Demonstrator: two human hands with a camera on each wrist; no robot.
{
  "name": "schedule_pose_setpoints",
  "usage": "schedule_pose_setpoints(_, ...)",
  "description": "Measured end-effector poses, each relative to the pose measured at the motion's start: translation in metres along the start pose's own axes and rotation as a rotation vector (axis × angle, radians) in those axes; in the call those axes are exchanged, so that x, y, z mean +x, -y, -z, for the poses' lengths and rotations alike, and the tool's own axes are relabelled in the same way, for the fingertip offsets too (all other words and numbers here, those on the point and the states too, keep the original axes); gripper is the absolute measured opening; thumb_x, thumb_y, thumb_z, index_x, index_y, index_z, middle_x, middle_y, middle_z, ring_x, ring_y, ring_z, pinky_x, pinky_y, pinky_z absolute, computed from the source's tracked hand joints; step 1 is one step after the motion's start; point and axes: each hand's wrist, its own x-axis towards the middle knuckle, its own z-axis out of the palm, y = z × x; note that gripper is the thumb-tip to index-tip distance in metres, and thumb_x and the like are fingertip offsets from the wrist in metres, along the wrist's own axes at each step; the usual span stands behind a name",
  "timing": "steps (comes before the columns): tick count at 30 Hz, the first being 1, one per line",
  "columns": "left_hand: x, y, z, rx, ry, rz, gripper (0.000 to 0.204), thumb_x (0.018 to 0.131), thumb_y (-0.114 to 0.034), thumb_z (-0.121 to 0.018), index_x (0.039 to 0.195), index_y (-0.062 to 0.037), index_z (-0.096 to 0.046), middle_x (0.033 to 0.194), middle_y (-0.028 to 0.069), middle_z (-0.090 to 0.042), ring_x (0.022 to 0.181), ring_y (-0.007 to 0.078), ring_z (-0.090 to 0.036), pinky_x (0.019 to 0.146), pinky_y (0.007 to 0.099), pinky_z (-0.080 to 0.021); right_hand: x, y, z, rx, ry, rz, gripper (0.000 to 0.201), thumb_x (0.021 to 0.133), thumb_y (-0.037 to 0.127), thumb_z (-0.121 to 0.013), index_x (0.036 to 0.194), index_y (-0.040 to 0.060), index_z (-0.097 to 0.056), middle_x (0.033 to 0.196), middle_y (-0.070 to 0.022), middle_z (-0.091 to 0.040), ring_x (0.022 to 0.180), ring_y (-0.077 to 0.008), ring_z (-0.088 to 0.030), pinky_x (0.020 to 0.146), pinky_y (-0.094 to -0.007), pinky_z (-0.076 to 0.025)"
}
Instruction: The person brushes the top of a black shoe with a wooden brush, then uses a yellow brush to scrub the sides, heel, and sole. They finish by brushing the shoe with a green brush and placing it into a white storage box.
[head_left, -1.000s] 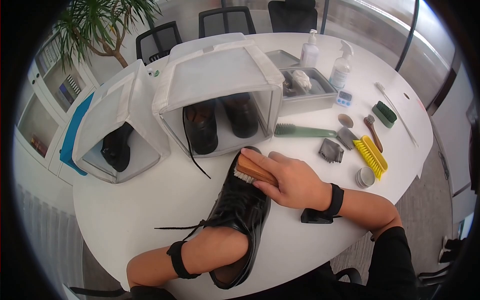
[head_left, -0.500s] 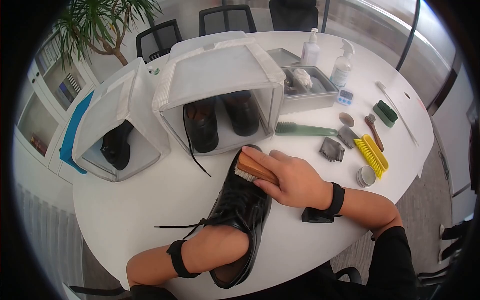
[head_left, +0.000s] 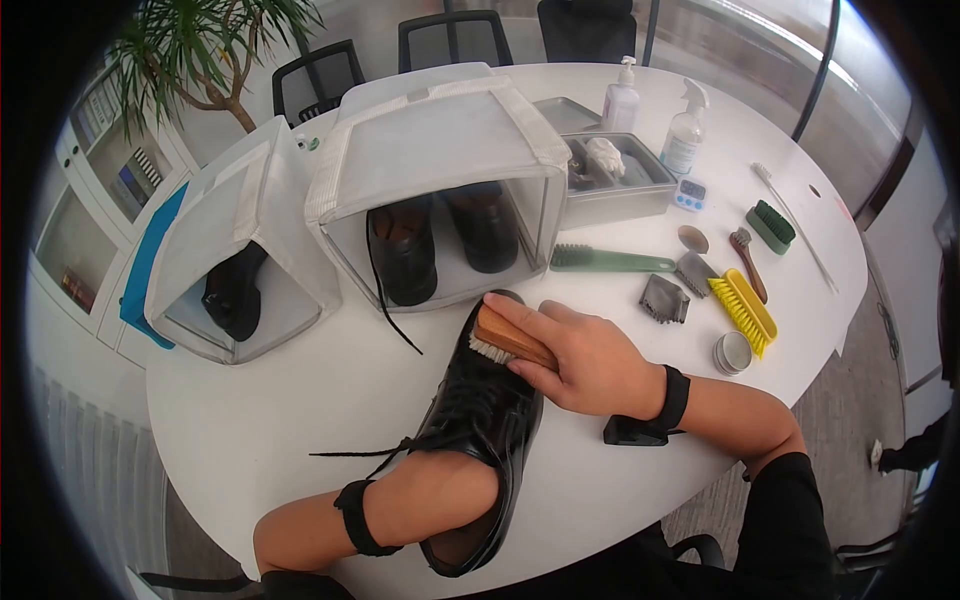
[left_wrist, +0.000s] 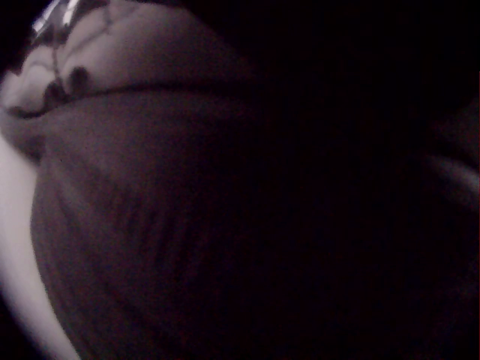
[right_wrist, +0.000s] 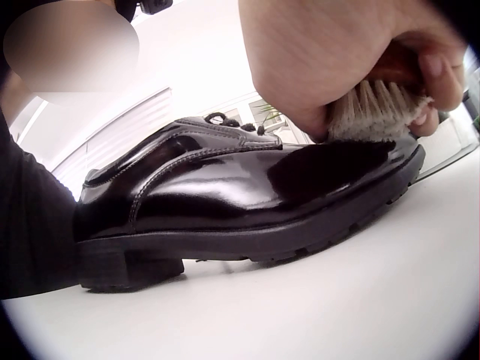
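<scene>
A glossy black lace-up shoe stands on the white table, toe pointing away from me. My left hand reaches into the shoe's opening, its fingers hidden inside. My right hand grips a wooden shoe brush from above, thumb along the near side. Its pale bristles touch the toe cap in the right wrist view. The laces are tied, with one end trailing left over the table. In the left wrist view, mostly the dark shoe leather fills the frame.
Two white fabric boxes with black shoes inside stand beyond the shoe. To the right lie a green long-handled brush, a yellow brush, a round tin and other brushes. A metal tray and two bottles stand behind.
Both hands, the brush and the shoe stay in nearly the same place. At the far right edge, another person's legs have shifted.
</scene>
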Motion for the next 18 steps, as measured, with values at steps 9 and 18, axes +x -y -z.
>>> schedule_pose_setpoints(9, -0.002, 0.005, -0.012, 0.006, -0.069, -0.022, 0.008, 0.077, -0.003, -0.064, 0.085, -0.0008, -0.065, 0.078, 0.016, -0.066, 0.072, 0.0328, -0.07, 0.059, 0.0401, -0.057, 0.0, -0.002, 0.001, 0.009, -0.018, 0.025, 0.064, 0.097, 0.03, -0.064, 0.156, 0.019, -0.042, 0.088, -0.0178, -0.062, 0.071, -0.0379, -0.064, 0.066, -0.0446, -0.054)
schedule_pose_setpoints(18, 0.001, -0.001, 0.002, 0.025, 0.003, 0.0, 0.005, 0.077, -0.004, -0.064, 0.082, -0.0019, -0.065, 0.076, 0.0144, -0.066, 0.07, 0.0313, -0.07, 0.058, 0.0395, -0.058, -0.006, 0.01, 0.008, 0.196, 0.114, 0.102, 0.064, 0.097, 0.022, -0.064, 0.156, 0.0133, -0.042, 0.09, -0.0168, -0.059, 0.074, -0.0391, -0.06, 0.069, -0.043, -0.05)
